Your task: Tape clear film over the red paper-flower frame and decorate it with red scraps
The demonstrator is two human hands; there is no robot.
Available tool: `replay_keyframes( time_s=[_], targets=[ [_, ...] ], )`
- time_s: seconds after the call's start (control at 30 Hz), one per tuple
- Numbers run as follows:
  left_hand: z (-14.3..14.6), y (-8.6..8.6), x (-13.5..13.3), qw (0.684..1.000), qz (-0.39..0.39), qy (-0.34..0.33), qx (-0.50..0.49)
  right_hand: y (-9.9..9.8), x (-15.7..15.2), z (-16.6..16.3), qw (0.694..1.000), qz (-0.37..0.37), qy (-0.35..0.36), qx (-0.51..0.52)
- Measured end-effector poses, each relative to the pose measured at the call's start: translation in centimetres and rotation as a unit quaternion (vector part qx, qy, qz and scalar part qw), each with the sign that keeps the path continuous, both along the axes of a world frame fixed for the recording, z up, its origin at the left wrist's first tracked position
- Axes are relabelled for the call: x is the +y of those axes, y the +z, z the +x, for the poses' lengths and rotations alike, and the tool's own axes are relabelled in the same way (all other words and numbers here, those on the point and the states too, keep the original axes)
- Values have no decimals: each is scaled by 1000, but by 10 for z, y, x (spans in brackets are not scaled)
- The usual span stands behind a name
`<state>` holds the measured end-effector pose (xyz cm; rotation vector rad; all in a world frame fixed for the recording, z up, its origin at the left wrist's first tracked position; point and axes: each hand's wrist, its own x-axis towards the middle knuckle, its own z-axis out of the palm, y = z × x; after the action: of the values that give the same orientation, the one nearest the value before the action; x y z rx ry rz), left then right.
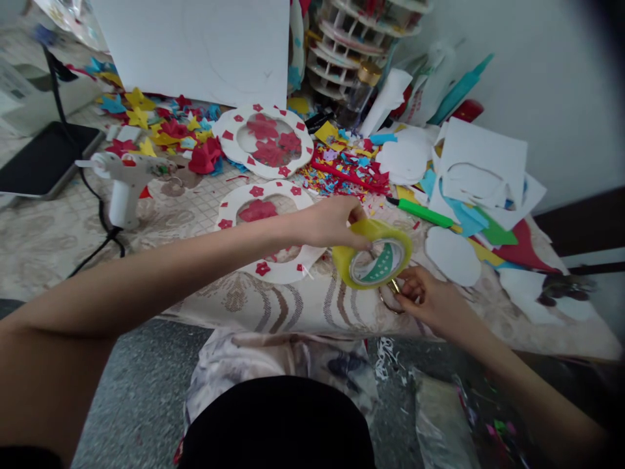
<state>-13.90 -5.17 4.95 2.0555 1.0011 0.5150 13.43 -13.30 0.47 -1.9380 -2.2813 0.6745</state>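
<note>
My left hand (334,221) is closed on the rim of a roll of clear yellowish tape (375,229), which is tilted above the table's front edge. A green printed label shows on the core. Just below the roll, my right hand (422,296) grips small gold-coloured scissors (394,286); a metal loop shows under the fingers, while the blades are mostly hidden. Under my left forearm lies a white scalloped paper ring (227,212) with red flowers, partly covered by the arm. Behind it rests a similar decorated ring (227,140).
A white glue gun (124,189) with a black cord stands left, near a phone (46,159). Paper stars and scraps (161,124) lie at the back. A green cutter (424,213) and white paper sheets (483,146) are right. A tiered rack (336,58) stands behind.
</note>
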Motion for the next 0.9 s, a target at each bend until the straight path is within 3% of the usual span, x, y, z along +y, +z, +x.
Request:
replay_keyframes(
  time_s=[0.1,0.2,0.33,0.5,0.6,0.7,0.9],
  targets=[
    [-2,-1,-5,1000,-7,-1,-6,-4,-9,9,999,-8,-45,25],
    [-4,-2,-11,1000,-18,7,-14,-8,-23,20,984,-45,-114,133],
    [-5,-6,-11,999,-38,11,-34,-8,-51,31,918,-114,-241,293],
    [-2,-9,-9,998,-44,17,-38,-14,-83,28,861,-212,-293,356],
    [-1,-10,-10,997,-57,27,-38,-23,-97,15,856,-247,-276,360],
    [-1,-14,-11,996,-61,37,-46,-26,-107,-3,871,-248,-218,363],
    [-3,-20,-12,993,-67,26,-92,-3,-108,-36,892,-284,-64,346]
  ],
)
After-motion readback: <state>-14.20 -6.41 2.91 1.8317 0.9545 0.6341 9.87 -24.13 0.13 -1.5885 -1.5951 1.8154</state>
